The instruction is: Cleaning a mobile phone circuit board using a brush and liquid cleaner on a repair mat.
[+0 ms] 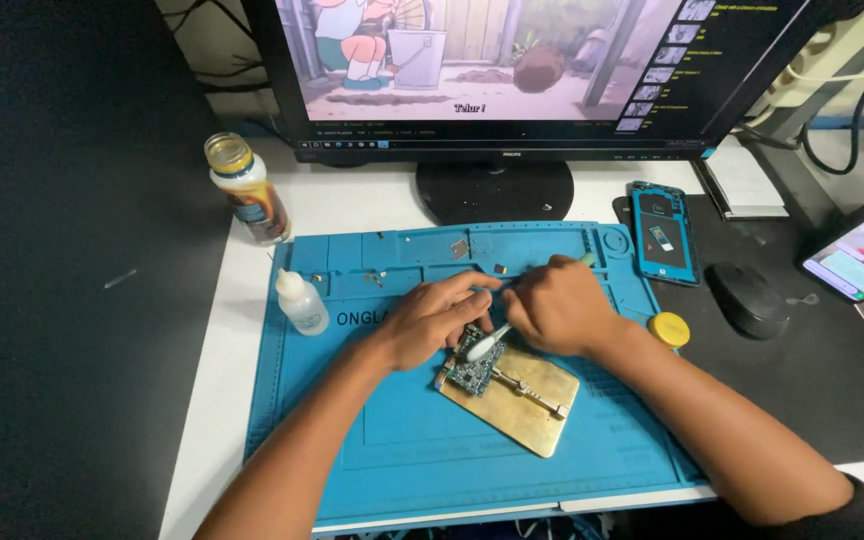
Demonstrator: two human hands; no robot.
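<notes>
The right hand [560, 308] is closed around a white brush [487, 342] whose head touches the circuit board [474, 362] just below the left hand [439, 315], whose bent fingers steady this board on the brass holder [524, 405]; short, light strokes seem best.

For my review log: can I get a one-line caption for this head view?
Right hand brushes a circuit board clamped on a brass holder plate with a toothbrush, left hand steadying it, on a blue repair mat.
</notes>
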